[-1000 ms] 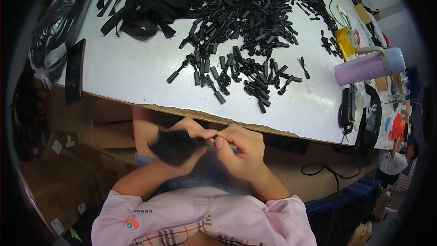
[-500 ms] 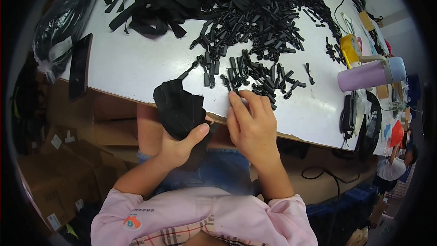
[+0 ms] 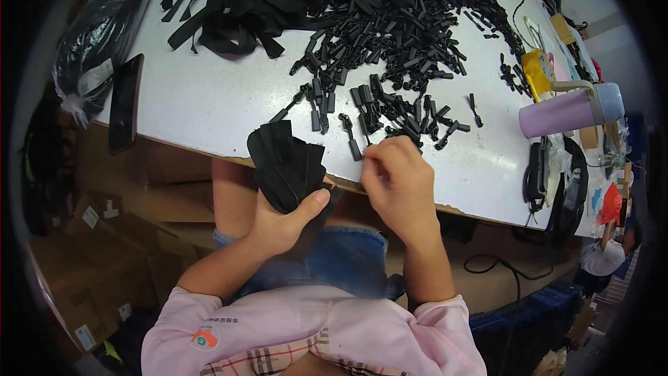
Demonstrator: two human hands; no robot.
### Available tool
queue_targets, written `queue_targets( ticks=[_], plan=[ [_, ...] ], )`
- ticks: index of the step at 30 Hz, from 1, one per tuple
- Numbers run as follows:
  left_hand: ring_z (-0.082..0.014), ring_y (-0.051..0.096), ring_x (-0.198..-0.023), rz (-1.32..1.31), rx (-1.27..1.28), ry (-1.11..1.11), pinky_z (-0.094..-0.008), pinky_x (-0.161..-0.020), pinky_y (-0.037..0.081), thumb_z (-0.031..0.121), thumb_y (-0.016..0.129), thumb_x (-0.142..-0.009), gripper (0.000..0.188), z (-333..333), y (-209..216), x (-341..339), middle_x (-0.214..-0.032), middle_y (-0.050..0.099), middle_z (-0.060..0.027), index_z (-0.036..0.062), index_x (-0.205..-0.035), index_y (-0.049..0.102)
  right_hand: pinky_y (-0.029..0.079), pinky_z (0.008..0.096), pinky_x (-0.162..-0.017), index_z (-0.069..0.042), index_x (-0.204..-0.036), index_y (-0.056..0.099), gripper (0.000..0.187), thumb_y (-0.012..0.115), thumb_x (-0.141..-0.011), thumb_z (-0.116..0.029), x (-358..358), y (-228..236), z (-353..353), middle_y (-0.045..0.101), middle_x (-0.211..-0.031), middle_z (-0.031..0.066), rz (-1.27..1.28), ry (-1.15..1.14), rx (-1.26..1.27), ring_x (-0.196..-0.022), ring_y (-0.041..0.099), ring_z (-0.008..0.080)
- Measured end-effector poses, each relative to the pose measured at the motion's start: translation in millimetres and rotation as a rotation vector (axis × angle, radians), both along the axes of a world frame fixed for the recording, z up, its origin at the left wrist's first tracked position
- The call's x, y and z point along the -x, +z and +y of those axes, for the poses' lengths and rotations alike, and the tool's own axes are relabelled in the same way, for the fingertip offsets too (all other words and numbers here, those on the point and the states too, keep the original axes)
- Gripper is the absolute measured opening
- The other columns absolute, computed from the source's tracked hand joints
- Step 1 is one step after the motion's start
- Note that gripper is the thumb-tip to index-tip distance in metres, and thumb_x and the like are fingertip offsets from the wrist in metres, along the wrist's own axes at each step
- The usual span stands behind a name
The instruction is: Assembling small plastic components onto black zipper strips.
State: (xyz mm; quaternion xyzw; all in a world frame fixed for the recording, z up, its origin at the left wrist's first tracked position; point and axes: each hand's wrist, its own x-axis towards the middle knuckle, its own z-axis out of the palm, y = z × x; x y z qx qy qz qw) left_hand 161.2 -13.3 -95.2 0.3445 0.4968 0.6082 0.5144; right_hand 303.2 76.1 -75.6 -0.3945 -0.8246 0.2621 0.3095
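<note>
My left hand (image 3: 292, 219) grips a folded bundle of black zipper tape strips (image 3: 282, 160), its loose ends fanned upward at the table's near edge. My right hand (image 3: 403, 184) is closed, thumb and curled fingers together, just over that edge. Whether something small sits in its fingertips is hidden. One black zipper slider with a long pull (image 3: 352, 141) lies just left of these fingertips. Another slider (image 3: 364, 129) reaches down almost to them. Beyond is a loose cluster of similar sliders (image 3: 410, 122).
A large heap of sliders (image 3: 410, 35) spreads over the white table (image 3: 216, 90), beside a pile of black strips (image 3: 243, 0). On the left lie a phone (image 3: 125, 104) and a plastic bag (image 3: 97, 49). A purple bottle (image 3: 557, 117) and yellow tape dispenser (image 3: 538, 73) occupy the right.
My right hand has drawn back slightly and right, its fingers curling from extended to closed. The slider under its index finger now lies uncovered. My left hand shifted slightly right with the strips.
</note>
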Motion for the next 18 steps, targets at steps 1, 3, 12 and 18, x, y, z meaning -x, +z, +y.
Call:
queue_targets(
  ticks=[1,3,12,18],
  plan=[
    [-0.0075,0.050,-0.075,0.030,-0.009,0.012,-0.0210,-0.065,0.042,0.005,0.058,-0.075,0.017,0,0,-1,-0.085,0.055,-0.0026,0.0009,-0.091,0.054,0.042,0.0225,-0.054,0.000,-0.081,0.054,0.014,0.056,-0.068,0.006,1,0,-1,0.052,-0.077,0.0081,-0.007,0.009,-0.036,-0.060,0.050,0.0136],
    [-0.0076,0.050,-0.075,0.010,0.013,-0.016,-0.0209,-0.065,0.042,0.005,0.058,-0.075,0.016,1,0,-2,-0.084,0.055,-0.0026,0.0010,-0.090,0.054,0.041,0.0196,-0.056,0.002,-0.082,0.053,0.010,0.053,-0.073,0.006,1,-1,-9,0.049,-0.076,0.0055,0.621,0.017,0.595,-0.063,0.051,0.0100],
    [-0.0082,0.051,-0.074,-0.063,-0.081,-0.039,-0.0208,-0.064,0.042,0.003,0.057,-0.077,0.014,6,4,-5,-0.084,0.054,-0.0030,0.0008,-0.090,0.053,0.045,0.0177,-0.055,0.005,-0.090,0.054,0.014,0.052,-0.075,0.006,5,-6,-29,0.049,-0.088,0.0083,0.688,0.154,0.588,-0.069,0.052,0.0082],
    [-0.0086,0.052,-0.075,-0.056,-0.099,-0.048,-0.0210,-0.065,0.043,0.001,0.055,-0.078,0.012,5,3,-3,-0.083,0.055,-0.0037,-0.0005,-0.089,0.054,0.045,0.0179,-0.059,0.005,-0.092,0.054,0.017,0.052,-0.075,0.007,5,-9,-29,0.049,-0.089,0.0089,0.642,0.211,0.585,-0.073,0.053,0.0099]
  ],
)
